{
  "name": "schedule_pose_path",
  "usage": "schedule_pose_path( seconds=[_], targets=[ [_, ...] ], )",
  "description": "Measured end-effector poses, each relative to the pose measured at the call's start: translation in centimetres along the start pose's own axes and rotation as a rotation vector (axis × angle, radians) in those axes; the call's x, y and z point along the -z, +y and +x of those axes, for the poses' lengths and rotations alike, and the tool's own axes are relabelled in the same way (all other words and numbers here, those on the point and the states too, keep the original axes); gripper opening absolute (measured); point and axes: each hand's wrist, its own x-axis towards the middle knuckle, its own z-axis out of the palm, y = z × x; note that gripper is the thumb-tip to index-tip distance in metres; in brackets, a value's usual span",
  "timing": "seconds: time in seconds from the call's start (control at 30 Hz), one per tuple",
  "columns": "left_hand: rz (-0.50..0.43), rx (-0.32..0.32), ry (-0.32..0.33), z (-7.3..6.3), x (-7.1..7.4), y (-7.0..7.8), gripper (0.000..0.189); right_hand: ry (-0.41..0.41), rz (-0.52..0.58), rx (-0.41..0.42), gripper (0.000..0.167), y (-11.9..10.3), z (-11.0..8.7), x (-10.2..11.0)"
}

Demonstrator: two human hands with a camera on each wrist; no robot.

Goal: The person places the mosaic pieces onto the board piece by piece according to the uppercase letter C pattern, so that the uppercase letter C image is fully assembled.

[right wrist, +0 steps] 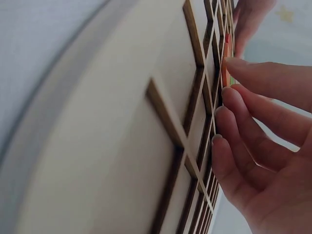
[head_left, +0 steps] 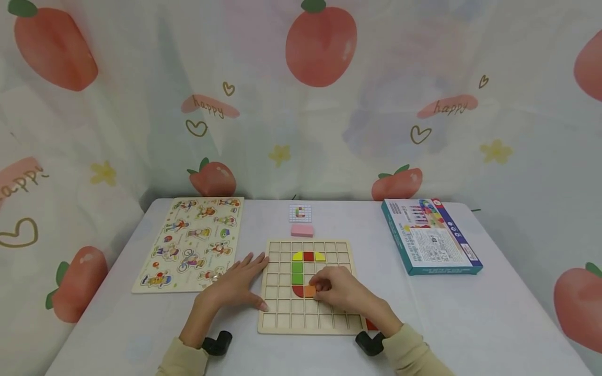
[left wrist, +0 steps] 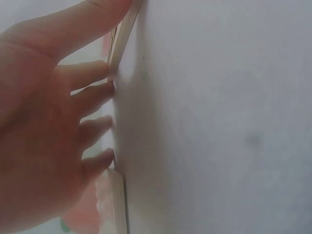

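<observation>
A wooden grid board (head_left: 282,324) lies at the middle of the table. Its cells hold a red square tile (head_left: 308,256) between two yellow rounded tiles, green square tiles (head_left: 297,268) below, and a red rounded tile (head_left: 298,291). Beside that last one, my right hand (head_left: 340,287) pinches an orange square tile (head_left: 309,292) at its cell, thumb and fingertips close together. In the right wrist view the orange tile (right wrist: 224,75) shows only its edge by the thumb. My left hand (head_left: 235,284) spreads its fingers along the board's left side, thumb at the edge.
Behind the board are a pink block (head_left: 302,231) and a small pattern card (head_left: 300,213). A picture puzzle board (head_left: 188,240) lies left, near the left fingers. A flat box (head_left: 432,237) lies at right. Something red (head_left: 371,325) shows beneath the right wrist.
</observation>
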Motion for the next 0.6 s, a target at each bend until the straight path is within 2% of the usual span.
schedule_pose_path(
  seconds=[0.23,0.4,0.6],
  targets=[
    [0.001,0.0,0.01,0.1,-0.1,-0.1,0.112,0.01,-0.01,0.016,0.023,0.9,-1.0,0.6],
    [0.008,0.01,0.019,0.0,-0.2,-0.1,0.111,0.029,-0.007,-0.012,0.024,1.4,-2.5,1.3],
    [0.012,0.007,0.019,0.1,-0.3,-0.2,0.112,0.047,-0.007,0.004,0.021,2.2,-4.6,2.5]
  ],
)
